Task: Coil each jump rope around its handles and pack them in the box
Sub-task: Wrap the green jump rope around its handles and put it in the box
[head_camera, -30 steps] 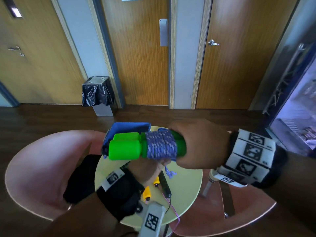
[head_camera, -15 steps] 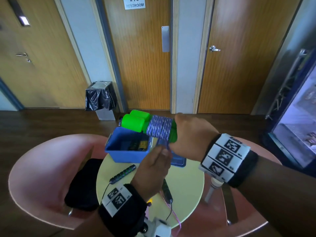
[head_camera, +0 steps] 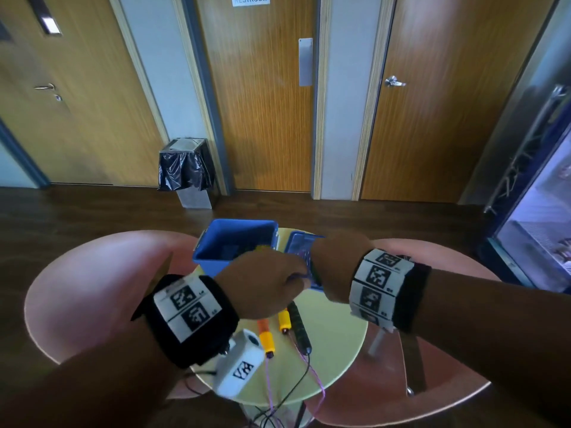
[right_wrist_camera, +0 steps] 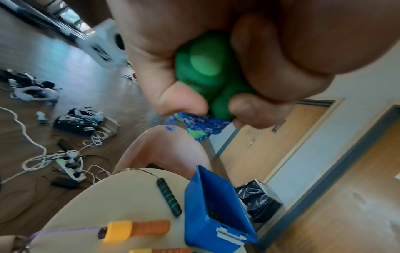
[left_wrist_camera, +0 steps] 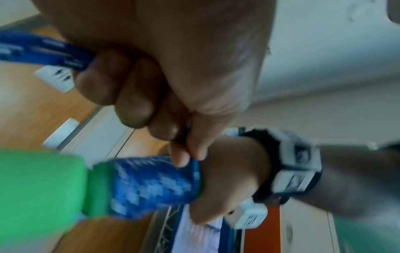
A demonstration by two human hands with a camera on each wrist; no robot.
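Tightly curled on the right: fingers (right_wrist_camera: 270,65) wrapped round the butt ends of the two green handles (right_wrist_camera: 201,65), right hand (head_camera: 336,267) clamped on the pair. Curled on the left too: fingers (left_wrist_camera: 129,95) closed into a fist, thumb and forefinger pinching at the edge of the blue rope (left_wrist_camera: 151,184) coiled round the handles, with what looks like a loose stretch of that rope running out of the far side of the left hand (left_wrist_camera: 194,59).

Outward from the grip: long axis of the bundle running from the right fist toward the left, roughly level, free handle ends pointing leftward past the coil. Hidden behind both hands in the head view.

Farther out and lower: open blue box (head_camera: 234,242) on the round table (head_camera: 333,350), just beyond the left hand, lid (head_camera: 301,242) beside it under the right. Left hand nearer the opening, yet bundle carried by the right. Probably calls for tucking the rope end first, then lowering the bundle with its length along the box.

Unwound on the table, nearer the body: orange handles (head_camera: 265,335) and black handle (head_camera: 298,325).
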